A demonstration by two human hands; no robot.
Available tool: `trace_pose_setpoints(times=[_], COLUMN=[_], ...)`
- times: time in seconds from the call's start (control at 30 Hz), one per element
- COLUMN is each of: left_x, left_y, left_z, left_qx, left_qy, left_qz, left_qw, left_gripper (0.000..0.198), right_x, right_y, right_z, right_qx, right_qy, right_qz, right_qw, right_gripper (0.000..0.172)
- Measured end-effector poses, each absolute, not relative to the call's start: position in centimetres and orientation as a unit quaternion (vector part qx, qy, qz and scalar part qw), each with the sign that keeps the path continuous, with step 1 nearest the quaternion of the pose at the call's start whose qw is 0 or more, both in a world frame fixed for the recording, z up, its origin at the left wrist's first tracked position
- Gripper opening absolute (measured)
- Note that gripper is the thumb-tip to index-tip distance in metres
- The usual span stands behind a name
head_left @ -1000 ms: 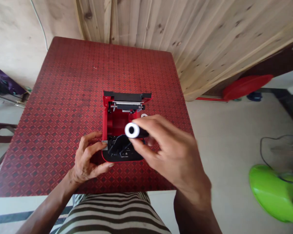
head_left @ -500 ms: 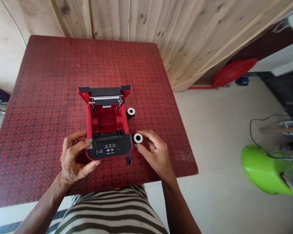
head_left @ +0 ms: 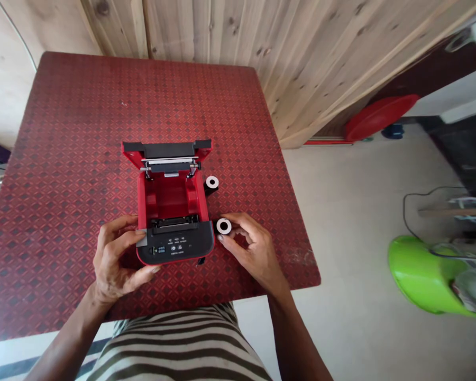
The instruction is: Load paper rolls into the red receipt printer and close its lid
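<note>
A small red and black printer (head_left: 170, 211) sits on the red patterned table (head_left: 63, 159) with its lid swung open towards the far side; its red paper bay holds nothing. My left hand (head_left: 117, 259) grips the printer's front left corner, thumb and fingers curled on the casing. My right hand (head_left: 249, 248) rests on the table just right of the printer, fingers curled round a dark roll with a white end (head_left: 223, 226). A second roll with a white end (head_left: 211, 183) stands against the printer's right side.
A wooden plank wall (head_left: 241, 37) backs the table. The table's right edge drops to a pale floor with a green plastic object (head_left: 428, 280), a red basin (head_left: 376, 119) and a loose cable (head_left: 416, 203). My striped clothing (head_left: 182, 349) fills the near edge.
My right hand has come down from above the open printer and brought the roll to the table beside the printer's front right corner. The view has shifted rightwards. My left hand stays on the printer.
</note>
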State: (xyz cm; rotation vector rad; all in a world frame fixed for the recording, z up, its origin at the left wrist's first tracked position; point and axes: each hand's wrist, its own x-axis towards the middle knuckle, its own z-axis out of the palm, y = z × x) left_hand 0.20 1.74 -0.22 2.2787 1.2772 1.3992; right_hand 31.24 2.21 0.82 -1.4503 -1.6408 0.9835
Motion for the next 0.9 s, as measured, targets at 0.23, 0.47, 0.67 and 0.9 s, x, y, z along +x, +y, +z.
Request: trace_pose_setpoints(times=[0.23,0.47,0.67,0.9], left_x=[0.2,0.2,0.4,0.5], left_y=[1.6,1.6,1.6,1.6], left_z=[-0.2,-0.3,0.0,0.2], left_qx=[0.763,0.762,0.771,0.773], left_qy=[0.434,0.436,0.429,0.428], left_qz=[0.469,0.471,0.466,0.464], left_qw=[0.091,0.089,0.072,0.068], left_gripper=[0.055,0.054,0.055,0.053], right_x=[33.4,31.2,29.9,31.3], right_y=[4.5,11.3,12.0,7.8], right_z=[2.2,-0.3,0.3,11.0], right_qx=[-0.556,-0.545,-0.547,-0.417], right_qy=[-0.584,-0.660,-0.665,-0.661], right_qz=[0.462,0.362,0.351,0.390], right_qw=[0.369,0.369,0.368,0.487], right_gripper=[0.053,0.044,0.024,0.039])
